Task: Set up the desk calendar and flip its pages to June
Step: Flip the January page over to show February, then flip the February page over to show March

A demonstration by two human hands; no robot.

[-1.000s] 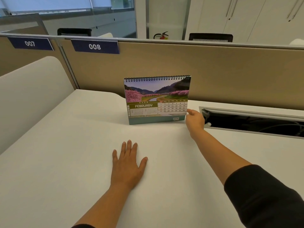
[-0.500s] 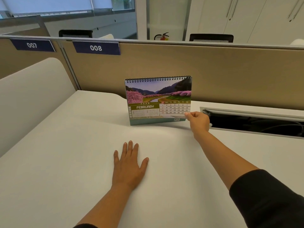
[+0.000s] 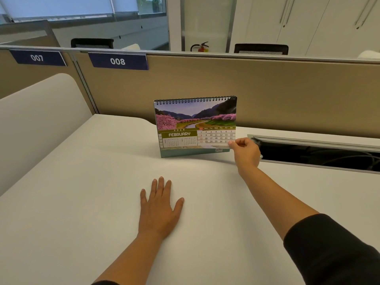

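Observation:
A spiral-bound desk calendar point(image 3: 195, 126) stands upright near the back of the white desk point(image 3: 82, 202). Its front page reads FEBRUARY, under a picture of pink blossom trees beside a river. My right hand point(image 3: 245, 153) pinches the lower right corner of that page between thumb and fingers, and the corner is lifted slightly off the teal base. My left hand point(image 3: 159, 206) lies flat on the desk, palm down, fingers spread, well in front of the calendar and holding nothing.
A tan partition point(image 3: 267, 91) with labels 007 and 008 runs behind the desk. To the right of the calendar is an open cable tray point(image 3: 318, 155) with wires inside. A white curved divider point(image 3: 37, 120) bounds the desk on the left.
My right hand closed on the February page's lower right corner and lifted it a little. The left hand stayed flat on the desk.

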